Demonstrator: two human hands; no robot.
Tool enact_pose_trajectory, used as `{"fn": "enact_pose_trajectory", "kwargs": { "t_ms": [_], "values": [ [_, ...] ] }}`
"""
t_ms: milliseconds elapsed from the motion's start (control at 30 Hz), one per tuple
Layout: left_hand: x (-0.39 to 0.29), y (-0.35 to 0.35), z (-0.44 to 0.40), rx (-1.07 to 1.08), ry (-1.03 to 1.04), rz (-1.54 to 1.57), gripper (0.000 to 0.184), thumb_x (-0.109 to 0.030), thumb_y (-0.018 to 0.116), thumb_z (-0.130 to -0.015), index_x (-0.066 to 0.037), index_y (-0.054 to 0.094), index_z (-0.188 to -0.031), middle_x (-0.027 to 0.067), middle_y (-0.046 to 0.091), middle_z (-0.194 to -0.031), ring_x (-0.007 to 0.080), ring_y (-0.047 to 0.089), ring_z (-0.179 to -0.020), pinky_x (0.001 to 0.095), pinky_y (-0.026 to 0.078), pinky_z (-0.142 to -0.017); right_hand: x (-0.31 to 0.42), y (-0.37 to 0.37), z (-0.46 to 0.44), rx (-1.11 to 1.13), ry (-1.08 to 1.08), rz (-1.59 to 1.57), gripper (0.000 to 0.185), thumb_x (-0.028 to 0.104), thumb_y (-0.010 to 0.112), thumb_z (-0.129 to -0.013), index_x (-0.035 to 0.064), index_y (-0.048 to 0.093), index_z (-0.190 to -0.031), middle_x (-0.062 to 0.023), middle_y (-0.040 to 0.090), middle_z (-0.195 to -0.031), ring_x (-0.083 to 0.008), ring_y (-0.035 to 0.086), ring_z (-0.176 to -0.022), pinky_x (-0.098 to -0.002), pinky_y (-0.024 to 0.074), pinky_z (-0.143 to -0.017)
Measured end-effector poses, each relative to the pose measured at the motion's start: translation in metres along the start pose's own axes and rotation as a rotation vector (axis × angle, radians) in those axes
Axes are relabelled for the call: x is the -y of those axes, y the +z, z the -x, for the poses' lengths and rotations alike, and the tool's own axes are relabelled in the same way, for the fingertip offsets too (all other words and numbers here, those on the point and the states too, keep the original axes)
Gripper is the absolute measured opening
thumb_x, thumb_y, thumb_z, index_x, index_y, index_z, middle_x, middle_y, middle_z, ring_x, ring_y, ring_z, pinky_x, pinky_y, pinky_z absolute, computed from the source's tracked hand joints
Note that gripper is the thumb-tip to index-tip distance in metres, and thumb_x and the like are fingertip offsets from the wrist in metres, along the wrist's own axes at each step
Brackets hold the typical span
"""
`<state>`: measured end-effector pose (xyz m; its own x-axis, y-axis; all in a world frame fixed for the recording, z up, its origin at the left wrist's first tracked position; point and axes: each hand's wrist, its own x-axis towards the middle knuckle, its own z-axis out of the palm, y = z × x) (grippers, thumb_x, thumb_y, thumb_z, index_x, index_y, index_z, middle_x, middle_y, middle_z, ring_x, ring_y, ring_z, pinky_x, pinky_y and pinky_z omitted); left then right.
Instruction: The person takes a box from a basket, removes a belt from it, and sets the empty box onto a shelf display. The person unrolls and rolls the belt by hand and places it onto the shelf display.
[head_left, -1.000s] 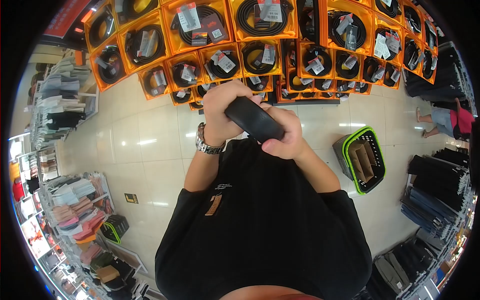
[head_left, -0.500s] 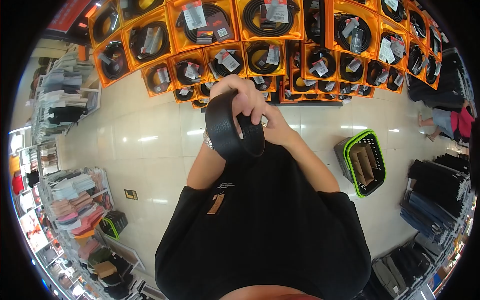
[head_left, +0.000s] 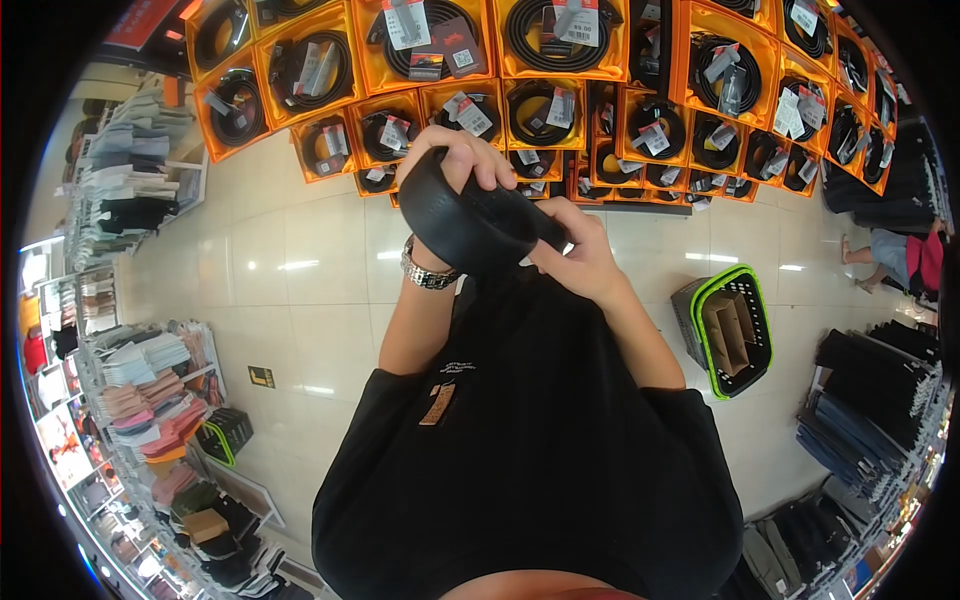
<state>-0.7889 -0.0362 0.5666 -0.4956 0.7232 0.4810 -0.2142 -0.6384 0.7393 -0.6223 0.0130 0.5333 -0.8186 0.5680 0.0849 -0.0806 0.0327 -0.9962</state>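
A coiled black leather belt (head_left: 455, 222) is held up in front of my chest. My left hand (head_left: 462, 156) wraps over the top of the coil, fingers curled down into the loop. My right hand (head_left: 587, 252) is closed on the belt's right part, with the thumb low and the fingers partly behind the strap. The belt's broad grained face turns toward me, and its far side is hidden. A silver watch (head_left: 428, 268) circles my left wrist.
Orange boxes (head_left: 566, 40) with coiled, tagged black belts stand in tiers ahead. A black shopping basket (head_left: 757, 372) with a green rim is on the floor at right. Clothes racks line both sides (head_left: 150, 360). A person (head_left: 893, 250) stands at far right.
The belt coil has tilted, its right part swinging up and right. My right hand has moved right and come out from behind the belt, gripping it. The view has shifted slightly.
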Motion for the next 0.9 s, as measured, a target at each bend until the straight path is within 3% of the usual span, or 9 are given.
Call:
{"fn": "enact_pose_trajectory", "kwargs": {
  "t_ms": [133, 200, 367, 533, 733, 800, 900],
  "values": [
    [-0.005, -0.003, -0.003, -0.068, -0.035, 0.001, 0.015, -0.015, 0.049, -0.095, -0.004, 0.049, -0.085, 0.0068, 0.052, -0.064, 0.0205, 0.058, -0.059, 0.0321, 0.05, -0.058, 0.007, -0.004, 0.001, 0.003, 0.086, 0.05, 0.029, 0.014, 0.072, -0.079, 0.0001, 0.06, -0.102, -0.0053, 0.064, -0.08, -0.0094, 0.059, -0.071, -0.025, 0.0473, -0.065],
    [-0.006, -0.006, -0.003, -0.101, -0.078, 0.072, 0.015, -0.017, 0.05, -0.095, -0.005, 0.049, -0.085, 0.0061, 0.052, -0.064, 0.0212, 0.058, -0.059, 0.0325, 0.05, -0.058, 0.008, -0.011, 0.002, 0.032, -0.024, 0.175, 0.032, 0.015, 0.074, -0.076, 0.0002, 0.06, -0.101, -0.0062, 0.066, -0.081, -0.0106, 0.061, -0.072, -0.0253, 0.0478, -0.067],
    [-0.004, -0.012, -0.007, -0.191, -0.174, 0.21, 0.016, -0.021, 0.051, -0.093, -0.008, 0.049, -0.084, 0.0048, 0.052, -0.066, 0.0234, 0.06, -0.062, 0.0335, 0.05, -0.058, 0.019, -0.017, 0.009, 0.028, -0.049, 0.165, 0.034, 0.014, 0.077, -0.072, 0.0001, 0.061, -0.099, -0.0058, 0.066, -0.08, -0.0108, 0.061, -0.071, -0.0249, 0.0478, -0.066],
    [0.006, -0.022, -0.003, -0.23, -0.162, 0.175, 0.019, -0.02, 0.048, -0.094, -0.007, 0.047, -0.107, 0.0036, 0.051, -0.069, 0.0227, 0.059, -0.065, 0.0325, 0.049, -0.061, 0.024, -0.024, 0.017, -0.027, -0.116, 0.127, 0.031, 0.011, 0.078, -0.069, 0.0001, 0.062, -0.094, -0.0046, 0.066, -0.078, -0.0092, 0.06, -0.069, -0.0233, 0.0468, -0.064],
    [0.001, -0.02, -0.002, -0.292, -0.22, 0.346, 0.017, -0.02, 0.046, -0.095, -0.008, 0.048, -0.106, 0.0022, 0.05, -0.07, 0.0227, 0.059, -0.072, 0.0332, 0.048, -0.071, 0.036, -0.034, 0.024, -0.021, -0.119, 0.134, 0.028, 0.009, 0.077, -0.069, -0.0003, 0.063, -0.092, -0.0027, 0.065, -0.075, -0.007, 0.058, -0.065, -0.0212, 0.0447, -0.059],
    [-0.002, -0.019, -0.002, -0.283, -0.208, 0.34, 0.016, -0.019, 0.048, -0.095, -0.008, 0.048, -0.106, 0.0019, 0.049, -0.069, 0.0231, 0.059, -0.072, 0.0338, 0.048, -0.072, 0.039, -0.038, 0.029, -0.021, -0.052, 0.088, 0.029, 0.007, 0.074, -0.069, -0.0041, 0.061, -0.093, -0.0019, 0.06, -0.078, -0.0058, 0.051, -0.068, -0.0197, 0.0392, -0.062],
    [-0.004, -0.015, 0.0, -0.234, -0.191, 0.288, 0.014, -0.016, 0.05, -0.094, -0.009, 0.048, -0.105, 0.0016, 0.048, -0.069, 0.0235, 0.059, -0.073, 0.0347, 0.047, -0.072, 0.039, -0.047, 0.035, -0.012, -0.046, 0.118, 0.029, 0.008, 0.074, -0.069, -0.0044, 0.061, -0.093, -0.0028, 0.06, -0.079, -0.0066, 0.052, -0.069, -0.02, 0.0394, -0.062]
  ]
}}
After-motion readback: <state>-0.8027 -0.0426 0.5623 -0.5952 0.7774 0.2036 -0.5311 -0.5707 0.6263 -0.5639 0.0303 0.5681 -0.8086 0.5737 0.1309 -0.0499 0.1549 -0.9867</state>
